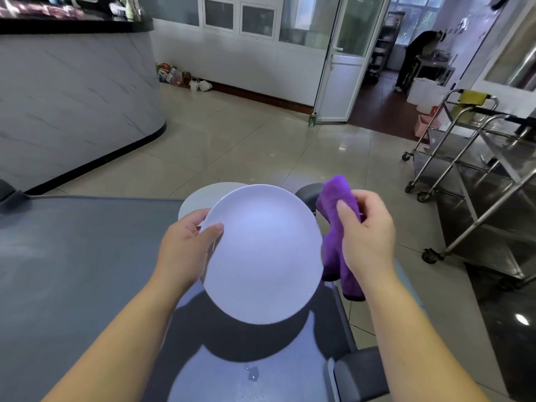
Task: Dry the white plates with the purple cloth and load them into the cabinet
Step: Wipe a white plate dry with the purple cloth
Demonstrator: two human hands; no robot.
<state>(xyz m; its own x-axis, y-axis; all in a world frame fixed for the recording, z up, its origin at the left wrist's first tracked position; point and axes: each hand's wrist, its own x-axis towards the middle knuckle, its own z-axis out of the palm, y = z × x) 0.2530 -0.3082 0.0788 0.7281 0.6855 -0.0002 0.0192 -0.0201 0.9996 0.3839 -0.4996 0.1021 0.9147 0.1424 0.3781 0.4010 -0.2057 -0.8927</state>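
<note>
Now: left hand [185, 248] pinches white plate [262, 256] by its rim, held tilted above the grey worktop [72, 256]. Right hand [368, 236] grips purple cloth [336, 224] just beside it. Wipe face in circles, then rim; support plate underneath.

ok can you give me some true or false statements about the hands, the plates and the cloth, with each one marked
1. The left hand holds the white plate by its rim. True.
2. The steel trolleys stand to the person's left. False: they stand on the right.
3. A second plate lies on the grey table behind the held one. True.
4. The purple cloth lies spread on the table. False: the right hand grips it in the air, beside the held plate's right edge.
</note>
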